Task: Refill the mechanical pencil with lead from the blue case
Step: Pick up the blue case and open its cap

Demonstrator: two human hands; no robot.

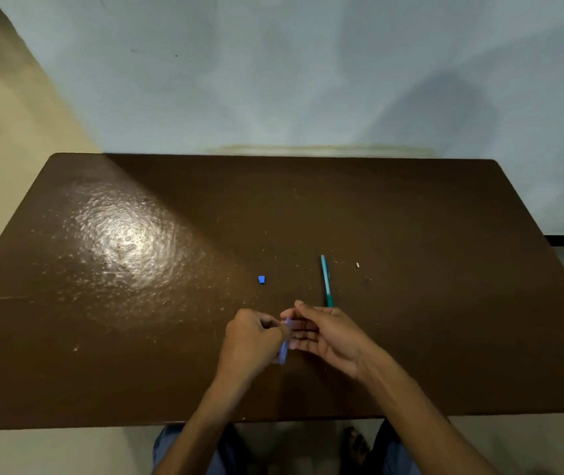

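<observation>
My left hand grips the translucent blue lead case, which stands tilted and looks blurred. My right hand is right beside the case's top end, palm turned inward, fingers loosely spread; whether it pinches a lead I cannot tell. The teal mechanical pencil lies on the brown table just beyond my right hand, pointing away from me. A small blue cap lies to the pencil's left. A tiny white piece rests to the pencil's right.
The table's far edge meets a pale blue wall. A glare patch shines on the left half of the tabletop. My legs and one foot show below the near edge.
</observation>
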